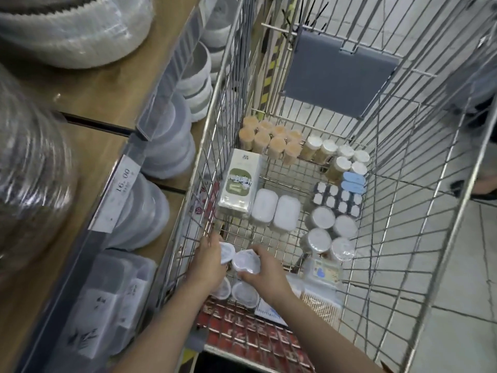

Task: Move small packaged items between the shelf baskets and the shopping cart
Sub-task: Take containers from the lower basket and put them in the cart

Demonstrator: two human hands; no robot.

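Note:
Both hands reach down into the wire shopping cart (419, 200) near its front left corner. My left hand (208, 261) grips a small round white-lidded tub (227, 253). My right hand (265, 271) grips a second round white-lidded tub (246, 262), touching the first. Two more such tubs (243, 293) sit on the cart floor just below the hands. Across the cart floor lie tan cylinders (271, 141), white-capped jars (336, 157), a white and green box (240, 184), two white rectangular cases (275, 210) and round clear tubs (329, 232).
A wooden shelf (102, 103) runs along the left, with stacked clear plastic containers (158, 154) and a price tag (123, 180) on its rail. Clear lidded boxes (107, 300) sit on the lower shelf. A grey flap (338, 74) hangs at the cart's far end. Tiled floor lies right.

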